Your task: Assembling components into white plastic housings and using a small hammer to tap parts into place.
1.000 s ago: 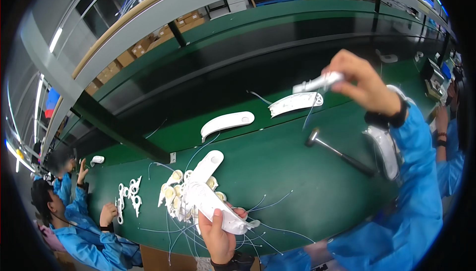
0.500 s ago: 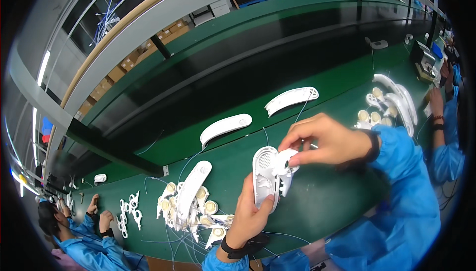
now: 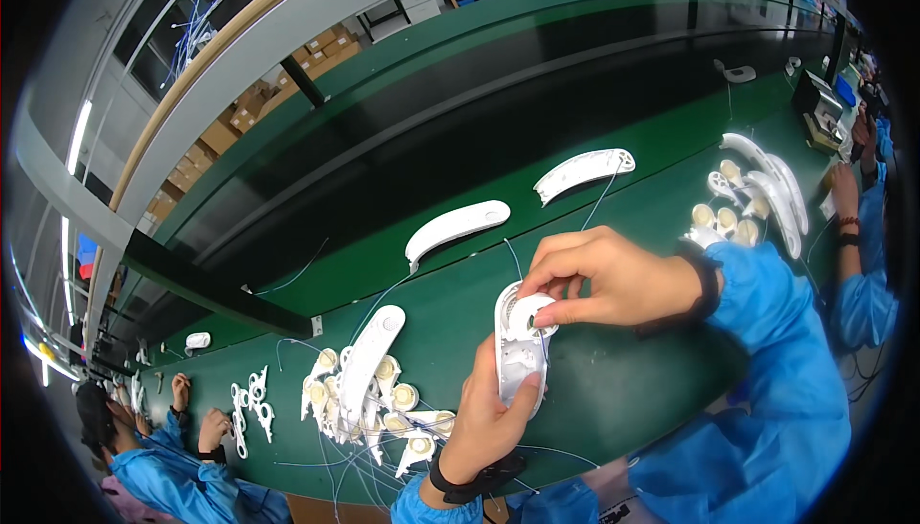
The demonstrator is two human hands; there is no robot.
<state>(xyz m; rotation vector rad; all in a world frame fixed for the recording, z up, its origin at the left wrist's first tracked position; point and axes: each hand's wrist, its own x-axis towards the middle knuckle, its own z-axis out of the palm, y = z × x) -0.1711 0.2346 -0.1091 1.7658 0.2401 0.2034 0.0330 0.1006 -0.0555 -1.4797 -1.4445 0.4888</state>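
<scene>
My left hand [image 3: 489, 419] is closed around the lower part of a long white plastic housing [image 3: 518, 363], its open hollow side facing up. My right hand [image 3: 613, 280] pinches a white plastic piece with a round end [image 3: 523, 315] between thumb and fingers. This piece lies over the far end of the housing, covering most of the perforated area there. Whether it is seated cannot be made out. A thin blue-grey wire [image 3: 515, 254] runs beyond the housing's far end.
Left of my hands lies a heap of white parts with cream discs [image 3: 402, 397] and wires, a long white cover [image 3: 377, 347] on top. Two white shells [image 3: 460, 230] [image 3: 586, 173] lie on the green strip ahead. More parts [image 3: 733, 222] sit right. Co-workers in blue sleeves [image 3: 862, 308] work at both sides.
My right hand has brought the white piece from the housing's right edge over its far end, turning it flatter. The two shells ahead have shifted to the right and away.
</scene>
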